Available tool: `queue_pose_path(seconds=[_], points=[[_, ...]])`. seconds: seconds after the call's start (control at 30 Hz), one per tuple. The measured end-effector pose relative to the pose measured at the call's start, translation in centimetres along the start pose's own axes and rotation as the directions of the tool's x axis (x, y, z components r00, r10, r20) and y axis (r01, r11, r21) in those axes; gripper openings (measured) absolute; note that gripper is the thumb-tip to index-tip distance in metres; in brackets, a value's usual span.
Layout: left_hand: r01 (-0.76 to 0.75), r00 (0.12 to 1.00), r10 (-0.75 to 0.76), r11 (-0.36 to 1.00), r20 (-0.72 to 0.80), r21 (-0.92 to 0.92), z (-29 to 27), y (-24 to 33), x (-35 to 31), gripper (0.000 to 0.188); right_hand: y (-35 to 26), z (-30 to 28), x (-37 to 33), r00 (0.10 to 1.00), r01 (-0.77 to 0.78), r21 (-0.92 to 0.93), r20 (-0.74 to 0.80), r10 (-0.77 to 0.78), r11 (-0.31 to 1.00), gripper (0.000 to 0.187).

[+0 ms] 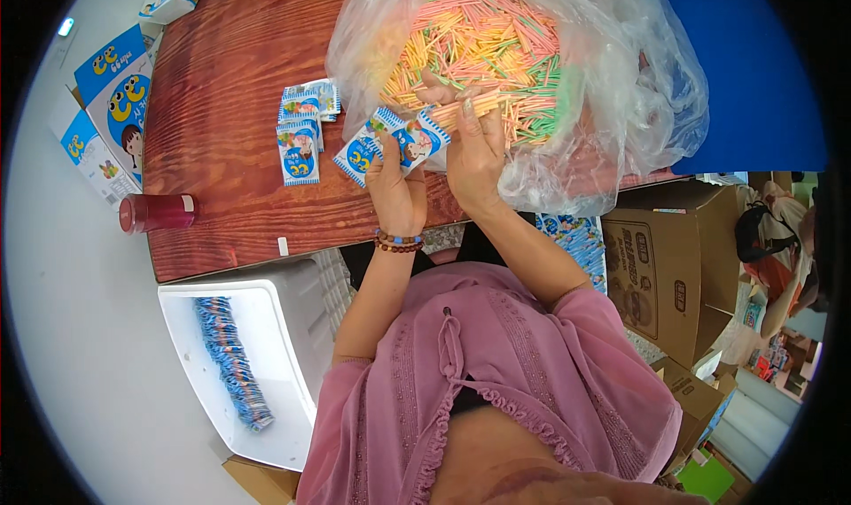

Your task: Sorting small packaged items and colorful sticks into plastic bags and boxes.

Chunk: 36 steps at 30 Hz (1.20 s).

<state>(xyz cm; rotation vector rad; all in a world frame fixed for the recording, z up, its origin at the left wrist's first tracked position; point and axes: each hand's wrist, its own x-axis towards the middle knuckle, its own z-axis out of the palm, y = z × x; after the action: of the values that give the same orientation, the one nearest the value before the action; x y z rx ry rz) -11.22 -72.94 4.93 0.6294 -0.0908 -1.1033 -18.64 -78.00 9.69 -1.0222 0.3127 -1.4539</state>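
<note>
My left hand [396, 186] pinches small blue-and-white packets [359, 153], which overlap each other above the table's front part. Close beside it, my right hand [476, 155] is closed on a small bundle of thin pink-and-yellow sticks [483, 104]. The bundle's left end meets the upper edge of the packet on the right; whether it is inside the packet I cannot tell. Behind my hands, a large clear plastic bag [634, 120] lies open around a heap of pink, yellow and green sticks [483, 40]. Several similar packets [300, 158] lie overlapping to the left.
The reddish wooden table [230, 89] carries a red-lidded jar [158, 213] at its left edge. Below that edge, a white bin [288, 363] holds a long row of packets [232, 363]. Printed cartons [115, 106] stand left, and a brown cardboard box [665, 266] stands right.
</note>
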Motion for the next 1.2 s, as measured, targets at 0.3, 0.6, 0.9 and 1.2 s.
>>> queue_pose_path(seconds=[0.3,0.6,0.9,1.2], points=[[-0.026,0.999,0.029,0.997,0.042,-0.072,-0.1,0.1,0.7,0.023,0.4,0.3,-0.4,0.996,0.016,-0.309,0.087,0.012,0.951,0.03],[0.06,0.994,-0.037,0.968,0.099,-0.243,-1.3,0.7,1.9,0.038,-0.9,-0.4,0.9,0.94,-0.004,-0.681,0.247,0.235,0.733,0.049],[-0.039,0.983,0.086,0.961,0.163,-0.272,-1.6,3.0,1.7,0.047,0.1,2.4,0.6,0.925,-0.23,-0.481,0.161,0.343,0.846,0.025],[-0.197,0.967,0.233,0.94,0.105,-0.277,-3.3,6.3,1.4,0.047,0.9,4.4,2.0,0.845,0.002,-0.786,0.332,0.42,0.619,0.013]])
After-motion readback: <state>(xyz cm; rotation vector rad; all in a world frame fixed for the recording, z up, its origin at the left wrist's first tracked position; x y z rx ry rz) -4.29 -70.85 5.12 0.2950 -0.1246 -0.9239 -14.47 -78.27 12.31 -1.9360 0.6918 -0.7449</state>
